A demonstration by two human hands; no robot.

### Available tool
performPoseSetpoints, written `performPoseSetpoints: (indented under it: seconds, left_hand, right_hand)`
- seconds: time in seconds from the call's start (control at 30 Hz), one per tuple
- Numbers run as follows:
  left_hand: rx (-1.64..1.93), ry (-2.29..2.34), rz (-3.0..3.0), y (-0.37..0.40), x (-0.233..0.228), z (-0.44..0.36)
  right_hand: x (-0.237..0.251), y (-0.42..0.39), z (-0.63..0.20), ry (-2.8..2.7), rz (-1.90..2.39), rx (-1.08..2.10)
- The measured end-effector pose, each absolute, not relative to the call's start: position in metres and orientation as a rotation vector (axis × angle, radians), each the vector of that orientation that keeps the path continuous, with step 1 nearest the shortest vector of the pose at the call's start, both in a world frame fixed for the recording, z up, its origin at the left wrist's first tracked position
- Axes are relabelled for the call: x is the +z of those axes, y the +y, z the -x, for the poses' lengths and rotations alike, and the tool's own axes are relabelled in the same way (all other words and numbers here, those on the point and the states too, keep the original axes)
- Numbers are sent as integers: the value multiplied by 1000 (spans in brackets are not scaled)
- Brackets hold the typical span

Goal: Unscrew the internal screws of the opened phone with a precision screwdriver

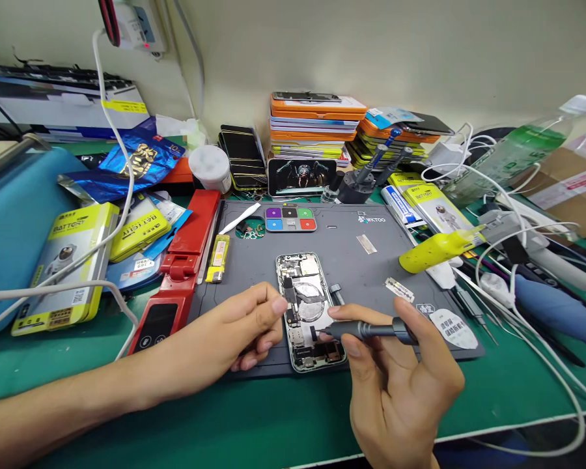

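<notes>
The opened phone (312,312) lay face-up on a grey mat (344,241) over the green worktop (273,417), its interior exposed and its long axis pointing roughly away from the person, an arrangement that probably let both hands reach it from either side. The left hand (260,319) stood at its left edge, fingers curled closed with the thumb against the index finger, seemingly as a steady; whether something tiny was pinched there could not be told. The right hand (400,371) gripped a dark screwdriver (371,330), thumb and an opposing finger on the barrel and another finger at its rear end, a hold suited to fine turning. The barrel lay nearly level, directed at the lower interior; contact of its tip could not be made out. A second grey tool (336,294) rested just beside the right edge, presumably for easy reach.

Containers: a round recess (251,227) in the mat held small loose parts; the sectioned tray (290,219) beside it showed coloured fields, bearing marks too small to identify. A black stand (357,187) kept pen-like drivers (378,156) upright or leaning, handles uppermost. The white tub (209,167) and the yellow battery box (68,264) hid their contents, as did the yellow nozzle bottle (430,251), which lay tilted at the mat's right side.
</notes>
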State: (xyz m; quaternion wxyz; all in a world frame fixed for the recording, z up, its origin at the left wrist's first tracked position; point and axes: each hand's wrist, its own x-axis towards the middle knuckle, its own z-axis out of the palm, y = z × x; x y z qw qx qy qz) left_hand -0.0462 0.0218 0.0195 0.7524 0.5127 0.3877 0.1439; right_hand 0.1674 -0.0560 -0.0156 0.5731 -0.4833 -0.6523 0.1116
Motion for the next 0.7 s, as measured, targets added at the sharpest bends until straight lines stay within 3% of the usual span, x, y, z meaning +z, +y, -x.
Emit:
performPoseSetpoints:
  seconds: [0.7]
  left_hand:
    - [340, 960, -1842, 23, 22, 52]
  right_hand:
    - [-15, -55, -165, -1536, 1172, 303]
